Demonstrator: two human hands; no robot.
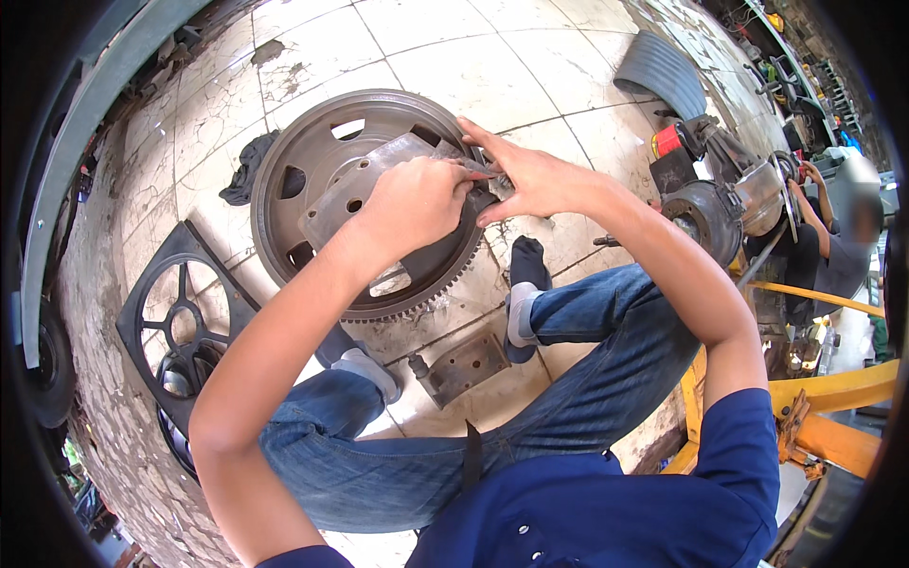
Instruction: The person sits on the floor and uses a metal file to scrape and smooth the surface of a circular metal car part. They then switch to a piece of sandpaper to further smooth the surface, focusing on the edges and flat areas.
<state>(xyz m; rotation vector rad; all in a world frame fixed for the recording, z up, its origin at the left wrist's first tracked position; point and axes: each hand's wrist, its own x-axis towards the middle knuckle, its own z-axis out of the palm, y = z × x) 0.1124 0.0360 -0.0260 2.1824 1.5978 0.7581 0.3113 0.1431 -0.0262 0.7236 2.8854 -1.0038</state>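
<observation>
A large round metal flywheel (284,213) with teeth along its lower edge rests in front of me on the floor. Across its middle lies a flat steel plate (331,210) with holes. My left hand (417,204) is over the plate's right side, fingers pinched together near the flywheel's rim. What they pinch is too small to name. My right hand (540,180) comes in from the right at the rim, its thumb and forefinger to either side of a greyish, ragged piece (502,186). Its other fingers are hidden. Both hands nearly meet there.
My feet stand near the flywheel, with a second steel plate (469,369) between them. A black frame (156,275) leans at left. A dark cloth (248,170) lies beyond it. At right are a metal housing (705,213), yellow beams (833,386) and another person (833,256).
</observation>
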